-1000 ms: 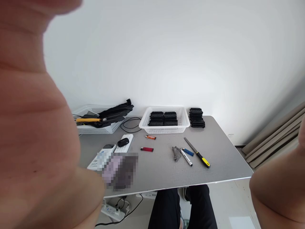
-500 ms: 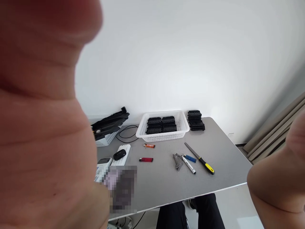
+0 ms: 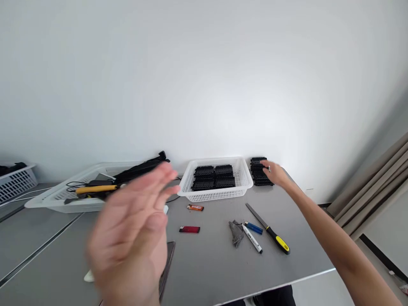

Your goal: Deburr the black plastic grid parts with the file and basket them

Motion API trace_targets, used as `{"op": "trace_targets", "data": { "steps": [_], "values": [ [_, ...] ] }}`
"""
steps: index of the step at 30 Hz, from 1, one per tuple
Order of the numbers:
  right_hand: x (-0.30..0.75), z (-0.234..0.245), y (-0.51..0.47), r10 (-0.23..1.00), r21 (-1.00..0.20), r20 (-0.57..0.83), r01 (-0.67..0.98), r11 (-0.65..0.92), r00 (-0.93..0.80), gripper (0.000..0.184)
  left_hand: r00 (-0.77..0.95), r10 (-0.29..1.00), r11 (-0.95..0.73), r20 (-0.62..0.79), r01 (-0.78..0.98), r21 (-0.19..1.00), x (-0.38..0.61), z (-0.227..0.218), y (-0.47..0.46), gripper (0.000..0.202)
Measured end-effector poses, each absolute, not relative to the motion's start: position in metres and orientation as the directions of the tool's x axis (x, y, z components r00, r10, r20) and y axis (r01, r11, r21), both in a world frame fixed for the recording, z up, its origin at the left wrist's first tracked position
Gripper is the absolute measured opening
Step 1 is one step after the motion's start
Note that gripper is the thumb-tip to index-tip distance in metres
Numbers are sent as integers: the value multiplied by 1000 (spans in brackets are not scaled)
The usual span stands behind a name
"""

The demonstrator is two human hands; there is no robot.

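Note:
My left hand (image 3: 132, 231) hangs blurred in the air close to the camera, above the near left of the grey table (image 3: 216, 272). Its fingers are stretched out and it holds nothing. My right arm reaches far across the table. My right hand (image 3: 273, 172) rests against a stack of black plastic parts (image 3: 259, 172) at the table's back right, fingers laid on the stack and not visibly wrapped round it. Beside the stack stands a white basket (image 3: 216, 193) with more black parts (image 3: 214, 176) in it.
A file with a yellow-black handle (image 3: 269, 229), a white marker (image 3: 252, 239), a blue pen (image 3: 254, 228), a grey scrap (image 3: 236, 231), a red lighter (image 3: 189, 229) and an orange lighter (image 3: 195, 208) lie mid-table. A white tray (image 3: 57, 197) with black and yellow tools stands left. Curtains (image 3: 369, 191) hang on the right.
Both hands have moved away from the camera. The left now hovers open over the near left of the table, and the right has reached out to the black stack. The view tilted up.

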State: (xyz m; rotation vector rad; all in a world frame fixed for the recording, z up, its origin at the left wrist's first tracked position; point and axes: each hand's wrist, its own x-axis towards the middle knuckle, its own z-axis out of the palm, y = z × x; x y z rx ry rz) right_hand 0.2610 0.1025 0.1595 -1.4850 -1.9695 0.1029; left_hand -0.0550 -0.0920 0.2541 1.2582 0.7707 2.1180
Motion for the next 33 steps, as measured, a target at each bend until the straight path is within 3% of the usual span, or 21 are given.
{"op": "trace_targets", "data": {
  "steps": [3, 6, 11, 15, 25, 28, 31, 33],
  "values": [
    [276, 92, 135, 931, -380, 343, 888, 260, -126, 25, -334, 811, -548, 480, -150, 823, -46, 241, -81, 26],
    [286, 54, 152, 949, -327, 296, 922, 206, -107, 20, -297, 899, -366, 322, -107, 924, -56, 211, -73, 31],
    [290, 27, 182, 974, -253, 221, 960, 117, -60, 20, -223, 962, -172, 155, -58, 983, -67, 171, -62, 41],
    [295, 21, 193, 970, -213, 227, 968, 131, -82, 24, -167, 984, -77, 65, -63, 995, -67, 158, -63, 39],
    [278, 27, 72, 851, -150, 510, 962, 230, -124, 29, -156, 988, -37, 19, -115, 993, -78, 106, -73, 50],
    [238, 25, 18, 653, -72, 707, 891, 449, -272, 26, 11, 997, 82, -81, -134, 988, -52, 83, -64, 60],
    [199, 26, -19, 547, -18, 755, 822, 569, -362, 27, 184, 969, 191, -166, -122, 974, -22, 66, -59, 59],
    [183, 27, -33, 534, -10, 736, 782, 623, -416, 27, 229, 964, 170, -133, -150, 974, -8, 58, -58, 54]
  ]
}}
